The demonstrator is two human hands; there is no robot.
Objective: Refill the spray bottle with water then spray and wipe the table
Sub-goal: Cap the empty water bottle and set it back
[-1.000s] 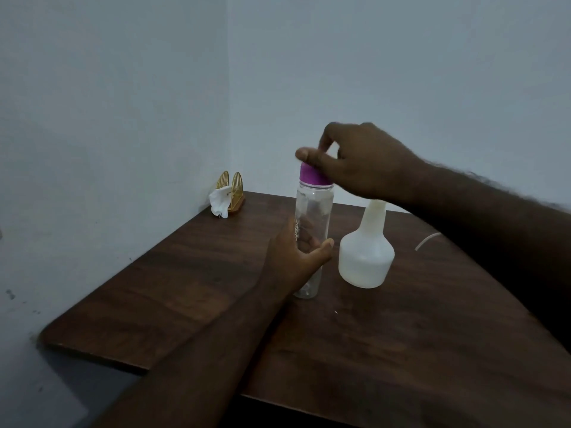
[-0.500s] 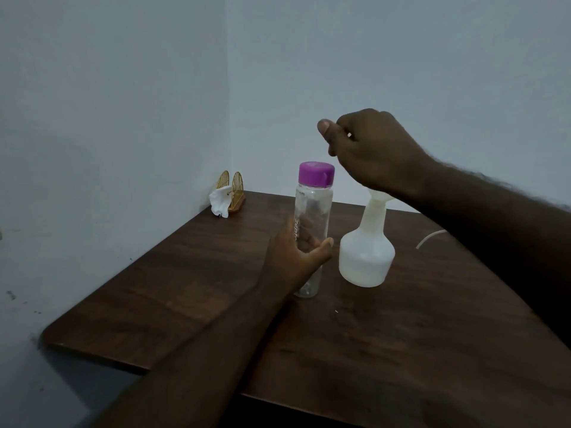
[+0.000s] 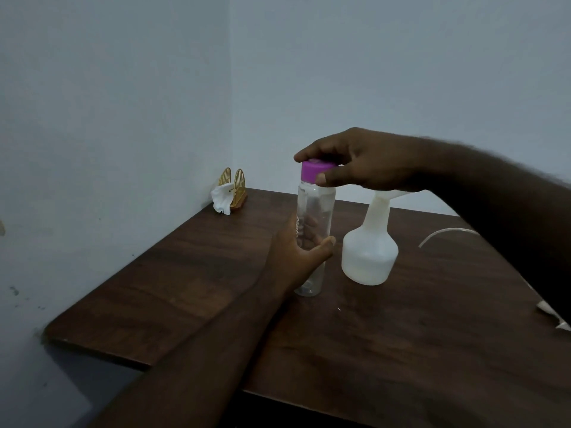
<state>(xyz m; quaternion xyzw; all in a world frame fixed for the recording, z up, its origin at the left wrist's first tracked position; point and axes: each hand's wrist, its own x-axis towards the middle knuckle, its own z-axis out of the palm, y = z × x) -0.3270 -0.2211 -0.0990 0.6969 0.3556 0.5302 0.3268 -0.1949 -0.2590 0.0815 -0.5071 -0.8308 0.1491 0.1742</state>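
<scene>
while the left hand [image 3: 296, 254] clamps its fingers [image 3: 327, 242] round the water bottle [image 3: 315, 205] upright on the tabletop [image 3: 185, 288], the right hand [image 3: 364, 162] pinches its purple cap [image 3: 312, 172]: likely uncapping, next twist off, then pour into the spray bottle [image 3: 369, 254] just beside.

My left forearm reaches up from the bottom edge, left hand [image 3: 296, 252] curled round the lower half of the clear bottle [image 3: 317, 202], while my right arm crosses in from the right, right hand [image 3: 360, 162] pinching the purple cap [image 3: 311, 170] from above.
</scene>
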